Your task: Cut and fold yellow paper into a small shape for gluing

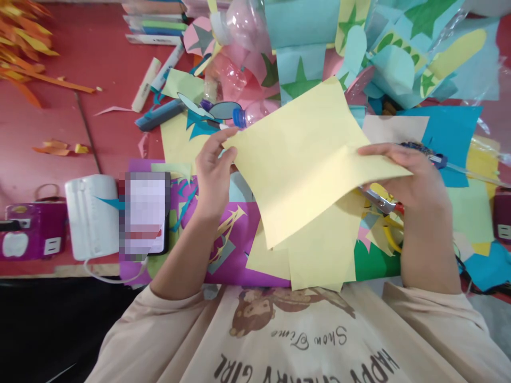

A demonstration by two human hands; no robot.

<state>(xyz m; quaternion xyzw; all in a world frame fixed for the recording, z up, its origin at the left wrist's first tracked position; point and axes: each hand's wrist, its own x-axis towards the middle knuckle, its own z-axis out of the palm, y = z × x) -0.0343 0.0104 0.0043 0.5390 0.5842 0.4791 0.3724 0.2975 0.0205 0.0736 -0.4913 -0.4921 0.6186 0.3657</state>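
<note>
A blank, pale-yellow sheet of paper (295,146) is held aloft, pinched near its 10 o'clock corner and at its 3 o'clock end. Set aslant, its other corners pointing toward 1 and 7 o'clock, the sheet buckles softly toward 3 o'clock.

Paper sheet (303,159) plain pale yellow; tabletop (114,146) red; panel (287,61) light blue, star (300,81) on it green; card (243,229) purple; shirt (191,340) beige, brown print; bottle cap (238,117) blue
</note>
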